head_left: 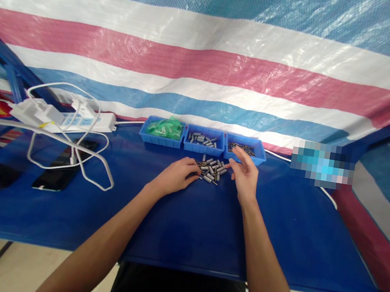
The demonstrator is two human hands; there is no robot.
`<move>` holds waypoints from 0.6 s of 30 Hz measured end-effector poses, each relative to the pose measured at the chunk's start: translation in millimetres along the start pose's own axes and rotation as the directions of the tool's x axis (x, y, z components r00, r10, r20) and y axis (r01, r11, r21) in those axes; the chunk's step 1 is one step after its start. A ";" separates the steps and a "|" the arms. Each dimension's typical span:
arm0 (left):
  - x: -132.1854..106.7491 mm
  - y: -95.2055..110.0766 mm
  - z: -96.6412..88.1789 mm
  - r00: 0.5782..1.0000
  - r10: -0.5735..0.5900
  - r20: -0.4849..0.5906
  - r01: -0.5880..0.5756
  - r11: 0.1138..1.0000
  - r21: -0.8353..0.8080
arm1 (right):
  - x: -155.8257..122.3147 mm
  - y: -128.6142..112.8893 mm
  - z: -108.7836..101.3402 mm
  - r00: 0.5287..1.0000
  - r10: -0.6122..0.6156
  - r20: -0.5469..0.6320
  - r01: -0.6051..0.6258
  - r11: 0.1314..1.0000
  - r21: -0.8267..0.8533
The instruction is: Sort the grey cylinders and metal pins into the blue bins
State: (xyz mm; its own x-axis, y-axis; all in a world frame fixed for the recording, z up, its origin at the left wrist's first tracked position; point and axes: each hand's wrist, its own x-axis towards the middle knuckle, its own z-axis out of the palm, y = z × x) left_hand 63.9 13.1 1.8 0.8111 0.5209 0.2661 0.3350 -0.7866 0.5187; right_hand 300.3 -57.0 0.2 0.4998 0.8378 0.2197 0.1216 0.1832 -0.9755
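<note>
Head view's got a loose pile of small grey cylinders with thin brass-coloured pins (211, 170) on the shiny blue tabletop (189, 229), just in front of the middle blue plastic tray (203, 150). Left hand (177, 174) has fingers curled at the pile's left edge, right hand (245, 176) has fingers loosely bent by the other side; can't tell if either's pinching anything.

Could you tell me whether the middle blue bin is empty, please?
Not empty: the middle blue bin holds several grey cylindrical pieces, lying loose inside.

Contents of left hand (178, 175) (if any) hidden.
</note>
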 end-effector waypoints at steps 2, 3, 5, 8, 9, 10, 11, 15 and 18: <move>0.5 0.3 -0.6 1.000 -0.005 0.007 0.005 1.000 -0.003 | -0.6 1.0 1.1 1.000 0.008 0.025 -0.008 1.000 -0.002; 0.8 0.7 -1.3 1.000 -0.004 0.012 0.004 1.000 0.002 | -1.3 1.1 1.9 0.999 0.011 0.038 -0.011 1.000 -0.005; 1.4 2.2 -2.8 1.000 0.001 0.024 -0.002 1.000 0.027 | -2.7 0.8 3.6 0.998 0.017 0.061 -0.016 1.000 -0.013; 2.0 5.0 -4.6 0.999 0.006 0.046 -0.008 0.998 0.060 | -4.3 0.1 5.4 0.996 0.030 0.086 -0.029 1.000 -0.012; 2.1 5.9 -4.9 0.999 0.007 0.052 -0.011 0.998 0.066 | -4.6 -0.1 5.8 0.995 0.032 0.092 -0.031 0.999 -0.010; 2.2 6.8 -5.2 0.998 0.009 0.056 -0.013 0.997 0.072 | -4.8 -0.2 6.2 0.995 0.033 0.096 -0.033 0.999 -0.007; 2.3 7.6 -5.4 0.998 0.009 0.058 -0.013 0.997 0.076 | -4.9 -0.3 6.5 0.994 0.035 0.099 -0.035 0.999 -0.006; 3.0 9.7 -6.0 1.000 0.000 0.021 0.000 1.000 0.018 | -4.9 -0.6 7.8 0.993 0.049 0.110 -0.049 0.999 -0.004; 3.9 11.1 -6.2 0.998 -0.008 -0.066 0.000 0.994 -0.111 | -5.4 -1.3 8.7 0.989 0.061 0.133 -0.061 0.998 0.001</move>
State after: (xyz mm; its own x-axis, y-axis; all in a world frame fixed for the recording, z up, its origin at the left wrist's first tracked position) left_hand 67.7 8.4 13.6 0.7749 0.5478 0.3155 0.2801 -0.7450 0.6054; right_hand 290.0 -57.3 0.2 0.3874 0.9085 0.1567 0.0903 0.1318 -0.9872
